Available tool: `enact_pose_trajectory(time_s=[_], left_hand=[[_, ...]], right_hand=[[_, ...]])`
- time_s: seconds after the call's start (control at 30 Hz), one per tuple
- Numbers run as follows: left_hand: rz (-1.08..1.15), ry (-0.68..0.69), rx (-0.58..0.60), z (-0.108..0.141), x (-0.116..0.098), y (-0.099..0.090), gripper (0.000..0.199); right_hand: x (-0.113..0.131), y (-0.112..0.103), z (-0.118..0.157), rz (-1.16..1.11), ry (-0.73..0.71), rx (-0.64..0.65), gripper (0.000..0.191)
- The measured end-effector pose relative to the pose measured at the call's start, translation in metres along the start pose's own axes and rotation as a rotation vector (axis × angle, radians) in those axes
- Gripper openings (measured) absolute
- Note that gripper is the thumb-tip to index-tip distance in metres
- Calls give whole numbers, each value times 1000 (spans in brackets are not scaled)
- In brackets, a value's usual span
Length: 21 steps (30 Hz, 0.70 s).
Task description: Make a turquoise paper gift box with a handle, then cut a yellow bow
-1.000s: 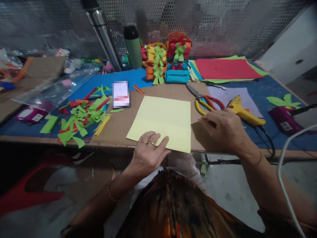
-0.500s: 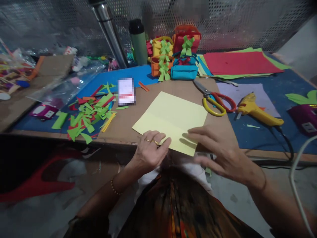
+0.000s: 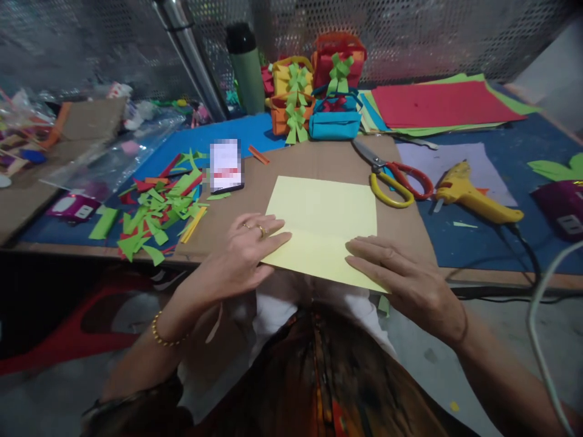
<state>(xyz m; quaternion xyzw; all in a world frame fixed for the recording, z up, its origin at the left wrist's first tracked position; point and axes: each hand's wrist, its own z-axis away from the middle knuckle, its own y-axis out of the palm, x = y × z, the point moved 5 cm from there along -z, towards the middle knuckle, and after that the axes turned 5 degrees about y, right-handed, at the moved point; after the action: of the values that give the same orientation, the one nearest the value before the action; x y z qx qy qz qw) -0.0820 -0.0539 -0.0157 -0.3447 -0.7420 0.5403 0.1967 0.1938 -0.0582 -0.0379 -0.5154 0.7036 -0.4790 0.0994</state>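
Note:
A pale yellow sheet of paper [image 3: 319, 203] with a faint crease across it lies on brown cardboard, its front edge reaching past the table edge. My left hand [image 3: 243, 252], wearing rings, holds the sheet's left side, fingers on top and the thumb at the front edge. On the right side, my right hand [image 3: 405, 279] has its fingers pressed together on top of the paper near the front corner; its thumb is hidden, seemingly underneath. Just beyond the paper's right side are scissors [image 3: 387, 176] with one red and one yellow handle.
Green and red paper scraps [image 3: 157, 209] and a phone [image 3: 226, 165] lie to the left. Small paper bags [image 3: 334, 118] and a green bottle [image 3: 246, 67] stand behind. A yellow glue gun [image 3: 473, 197], its cord and stacked coloured sheets [image 3: 446, 106] are at right.
The sheet has turned so its crease runs more nearly level. My left hand has moved left along it, and my right hand has come down onto its right side.

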Motion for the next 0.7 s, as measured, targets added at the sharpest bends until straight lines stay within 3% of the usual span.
enact_pose_trajectory(time_s=[0.13,0.4,0.7], left_hand=[[98,-12,27,4,9,-1,55],[217,-79,-70,4,18,-5,27],[339,-252,-65,-5,29,-1,26]], right_hand=[[-3,0,-2,30,23,34,50],[-5,-6,-17,128,54,66,33],[-17,-12,-28,9,166,63,27]])
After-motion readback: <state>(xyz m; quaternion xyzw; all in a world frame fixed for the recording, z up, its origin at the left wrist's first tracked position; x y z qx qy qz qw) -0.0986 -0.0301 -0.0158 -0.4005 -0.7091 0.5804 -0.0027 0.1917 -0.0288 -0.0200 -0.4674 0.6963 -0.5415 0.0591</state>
